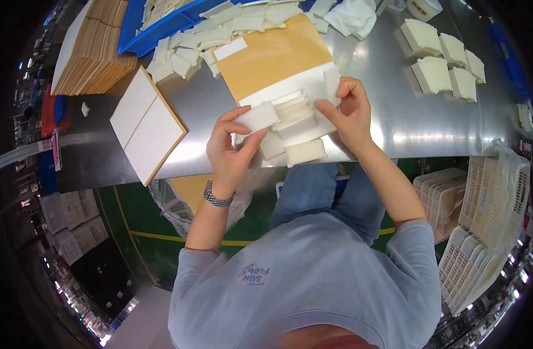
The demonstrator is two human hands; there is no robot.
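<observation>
My left hand [232,148] pinches a small white rectangular piece [258,118] between thumb and fingers. At its wrist is a metal-band watch [218,196]. My right hand [351,119] is closed with thumb and forefinger around another thin white piece [331,82], partly hidden by the fingers. Between the hands, several flat white pieces [295,116] lie stacked on a brown sheet [284,52] whose near part is white. One loose white piece [305,152] rests at the sheet's near edge, close to the table edge. What the white pieces are made of, I cannot tell.
Many white pieces [249,22] lie heaped beyond the sheet, beside a blue tray [132,32]. Brown-and-white boards [94,49] stand stacked at far left; another board [149,125] overhangs the metal table [383,87]. Grouped white blocks [432,74] sit at right. White plastic crates [473,256] stand below.
</observation>
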